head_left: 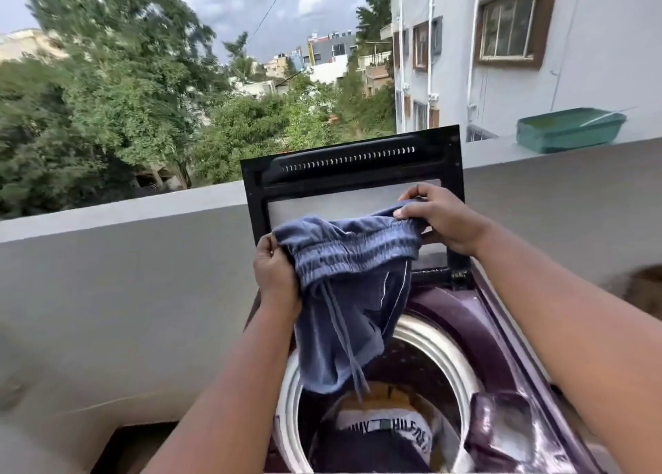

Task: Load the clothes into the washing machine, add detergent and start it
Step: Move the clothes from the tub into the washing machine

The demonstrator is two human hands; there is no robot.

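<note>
A pair of blue drawstring shorts (344, 294) hangs over the open drum of a purple top-loading washing machine (465, 316). My left hand (276, 276) grips the waistband at its left end. My right hand (440, 219) pinches the waistband at its right end, a little higher. The legs of the shorts and the drawstring dangle into the drum's mouth. Down in the drum lies a dark garment with a white printed band (390, 430). The machine's black lid (351, 172) stands upright behind the shorts.
A grey parapet wall (125, 258) runs behind and to the left of the machine. A teal plastic tub (569, 129) sits on the parapet at the right. Trees and a white building lie beyond. A purple compartment (501, 434) sits at the machine's front right.
</note>
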